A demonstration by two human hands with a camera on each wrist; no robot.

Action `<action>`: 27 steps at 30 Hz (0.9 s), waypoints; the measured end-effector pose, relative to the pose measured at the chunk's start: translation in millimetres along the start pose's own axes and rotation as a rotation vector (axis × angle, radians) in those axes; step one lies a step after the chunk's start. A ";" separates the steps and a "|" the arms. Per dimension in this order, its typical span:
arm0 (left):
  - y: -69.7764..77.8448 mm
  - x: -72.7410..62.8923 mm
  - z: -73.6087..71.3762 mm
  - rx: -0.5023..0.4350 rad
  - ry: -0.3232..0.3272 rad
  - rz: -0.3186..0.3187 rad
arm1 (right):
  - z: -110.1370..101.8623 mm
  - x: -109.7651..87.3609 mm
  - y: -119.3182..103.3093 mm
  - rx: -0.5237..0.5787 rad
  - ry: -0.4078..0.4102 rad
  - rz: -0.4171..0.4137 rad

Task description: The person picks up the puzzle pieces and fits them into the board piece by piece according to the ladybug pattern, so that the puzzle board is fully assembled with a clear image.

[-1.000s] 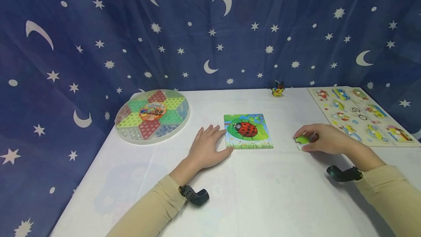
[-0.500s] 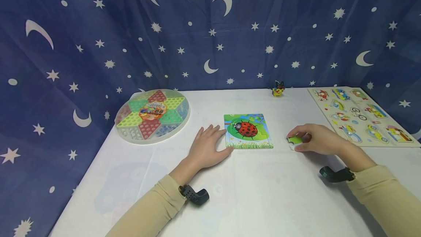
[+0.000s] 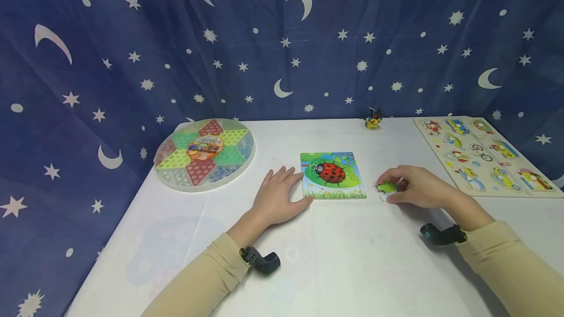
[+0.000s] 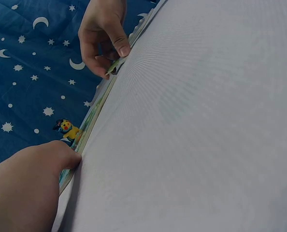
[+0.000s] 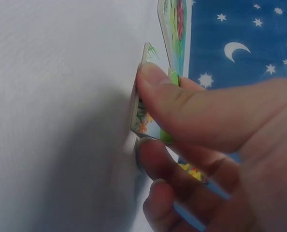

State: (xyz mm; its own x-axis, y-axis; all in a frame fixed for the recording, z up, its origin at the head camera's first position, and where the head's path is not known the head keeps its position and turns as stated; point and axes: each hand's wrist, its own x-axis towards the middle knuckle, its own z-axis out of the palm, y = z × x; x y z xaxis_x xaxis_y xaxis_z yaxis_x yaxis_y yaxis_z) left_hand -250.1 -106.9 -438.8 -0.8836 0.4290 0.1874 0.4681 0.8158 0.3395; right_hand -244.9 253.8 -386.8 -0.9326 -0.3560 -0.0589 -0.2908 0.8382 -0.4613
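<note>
A square ladybug jigsaw puzzle [image 3: 331,174] lies flat on the white table, its tray frame showing grass along the near edge. My left hand [image 3: 278,197] rests at its left side, fingers spread, with the thumb at the near left corner and the index fingertip at the left edge. To the right of the puzzle, my right hand [image 3: 414,187] pinches a green and white puzzle piece [image 3: 387,189] between thumb and fingers. In the right wrist view the puzzle piece [image 5: 143,126] shows printed grass and an orange flower, and the thumb covers part of it.
A round Chinese checkers board [image 3: 204,155] lies at the left of the table. At the right is a wooden vehicle puzzle board [image 3: 484,156]. A small yellow figurine [image 3: 372,119] stands at the back edge, before a blue star-patterned curtain [image 3: 246,23].
My right hand has slid left with the puzzle piece, closer to the ladybug puzzle. The left hand has stayed in place.
</note>
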 end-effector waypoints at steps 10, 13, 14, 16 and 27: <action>0.4 0.5 -0.4 0.002 -0.003 -0.007 | 1.9 0.8 -5.6 -0.035 -0.009 -0.022; 0.1 0.1 -0.7 0.003 -0.002 -0.007 | 3.0 1.0 -7.1 -0.050 -0.004 -0.017; -0.2 0.1 -0.6 0.003 -0.002 -0.007 | 3.5 1.1 -7.4 -0.053 -0.002 -0.017; -0.2 -0.2 -0.8 0.002 -0.004 -0.007 | 4.5 1.5 -9.1 -0.058 0.001 -0.012; 0.3 0.3 0.2 -0.004 -0.003 -0.004 | 9.8 9.7 -16.6 -0.018 0.018 -0.001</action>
State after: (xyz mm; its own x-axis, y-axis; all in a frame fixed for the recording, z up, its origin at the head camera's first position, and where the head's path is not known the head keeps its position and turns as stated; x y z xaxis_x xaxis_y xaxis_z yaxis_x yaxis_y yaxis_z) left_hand -250.2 -106.5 -438.8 -0.8856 0.4268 0.1834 0.4645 0.8160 0.3440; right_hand -247.0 232.4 -388.4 -0.9359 -0.3497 -0.0428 -0.2954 0.8451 -0.4457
